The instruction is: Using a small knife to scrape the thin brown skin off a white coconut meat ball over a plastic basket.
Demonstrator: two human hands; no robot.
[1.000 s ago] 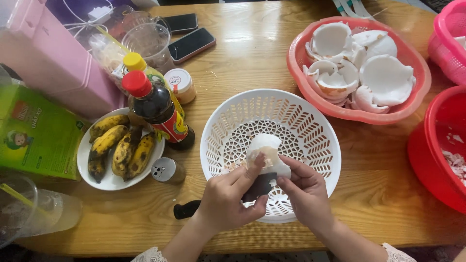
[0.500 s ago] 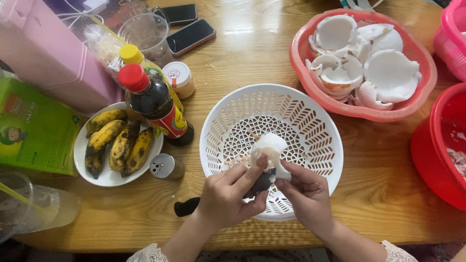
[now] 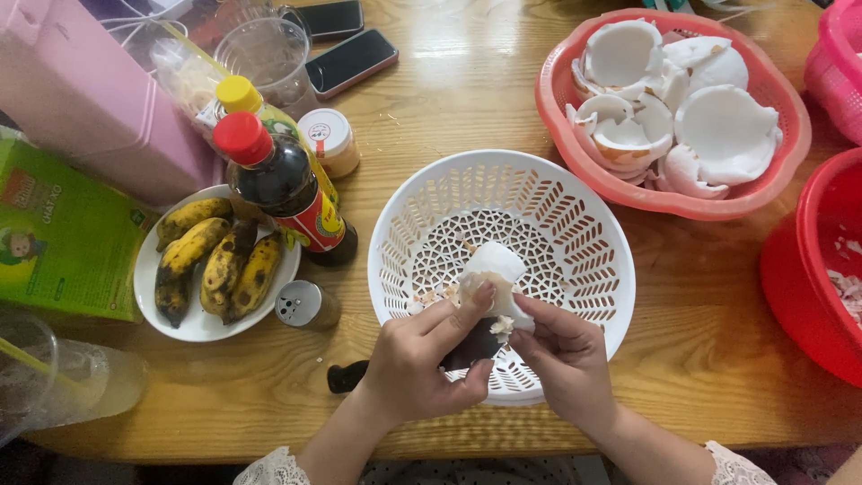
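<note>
White coconut piece [image 3: 489, 274] between both hands, over colander [image 3: 575, 224].

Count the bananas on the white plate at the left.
4 bananas, side by side on the white plate: far left, next, third, rightmost nearest the dark sauce bottle. None seems hidden.
</note>
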